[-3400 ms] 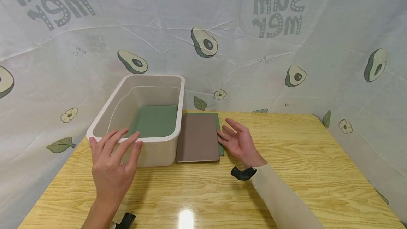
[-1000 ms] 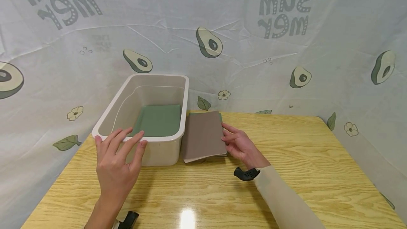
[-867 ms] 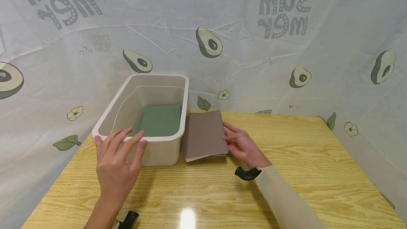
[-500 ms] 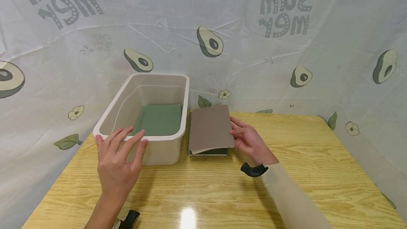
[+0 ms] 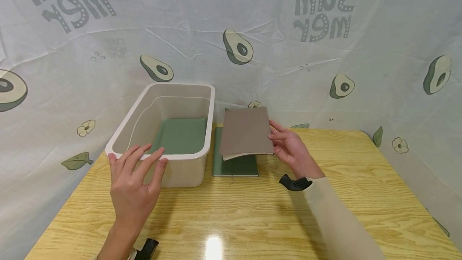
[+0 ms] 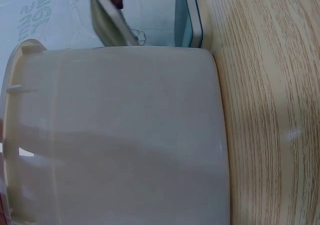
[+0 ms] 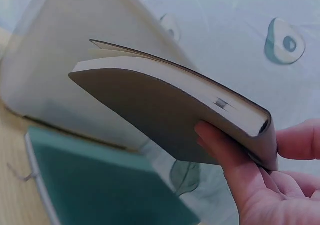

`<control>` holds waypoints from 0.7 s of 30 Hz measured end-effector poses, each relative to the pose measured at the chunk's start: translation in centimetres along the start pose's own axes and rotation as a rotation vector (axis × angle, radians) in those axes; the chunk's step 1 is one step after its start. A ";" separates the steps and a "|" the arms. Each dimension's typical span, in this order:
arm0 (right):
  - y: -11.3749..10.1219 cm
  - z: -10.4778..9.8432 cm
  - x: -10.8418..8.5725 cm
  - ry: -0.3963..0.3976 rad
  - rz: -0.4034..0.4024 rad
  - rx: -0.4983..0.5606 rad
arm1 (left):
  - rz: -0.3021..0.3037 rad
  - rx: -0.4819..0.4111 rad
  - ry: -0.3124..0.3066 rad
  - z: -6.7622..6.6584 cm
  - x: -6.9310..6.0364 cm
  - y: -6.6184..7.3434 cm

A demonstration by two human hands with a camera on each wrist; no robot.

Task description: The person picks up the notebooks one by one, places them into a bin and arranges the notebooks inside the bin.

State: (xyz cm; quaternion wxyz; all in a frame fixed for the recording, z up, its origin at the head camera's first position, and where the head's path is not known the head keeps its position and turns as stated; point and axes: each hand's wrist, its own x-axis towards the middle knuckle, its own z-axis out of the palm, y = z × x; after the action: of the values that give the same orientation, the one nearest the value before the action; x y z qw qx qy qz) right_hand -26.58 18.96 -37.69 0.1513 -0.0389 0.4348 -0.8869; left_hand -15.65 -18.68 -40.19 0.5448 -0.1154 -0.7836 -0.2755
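My right hand (image 5: 294, 147) pinches a brown notebook (image 5: 247, 131) by its right-hand edge, the spine, and holds it above the table. In the right wrist view the notebook (image 7: 150, 102) hangs tilted, its cover slightly parted from the pages. Below it a green notebook (image 5: 234, 167) lies on the table, partly covered from the head camera. My left hand (image 5: 133, 183) rests with fingers spread on the near rim of a beige plastic bin (image 5: 180, 171). Inside the bin, another green notebook (image 5: 182, 135) lies flat on the bottom.
The wooden table (image 5: 231, 216) spreads around the bin and to the right. A patterned cloth (image 5: 281, 75) with avocado prints hangs behind it. A thin ribbon (image 7: 20, 174) sticks out from the lower green notebook.
My right hand has taken hold of the brown notebook and lifted it off the green one, up and to the right. The left hand stays on the bin's rim.
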 end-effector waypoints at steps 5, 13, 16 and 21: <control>-1.7 1.1 -0.1 -0.027 -0.024 0.016 | 0.001 0.005 0.001 0.0 0.0 0.0; -3.9 3.1 -0.3 -0.016 -0.067 0.021 | 0.002 0.003 0.001 0.0 0.1 0.0; -4.6 3.8 -0.4 0.006 -0.075 0.017 | 0.002 0.003 0.002 0.0 0.1 0.0; -5.6 4.8 -0.3 0.019 -0.082 0.028 | 0.000 0.004 0.001 0.0 0.0 0.0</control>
State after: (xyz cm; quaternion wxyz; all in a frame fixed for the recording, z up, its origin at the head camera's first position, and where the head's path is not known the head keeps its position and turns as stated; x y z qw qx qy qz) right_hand -26.65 18.62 -30.36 0.1114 -0.0460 0.4220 -0.8986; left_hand -15.66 -18.74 -40.17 0.5455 -0.1138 -0.7839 -0.2740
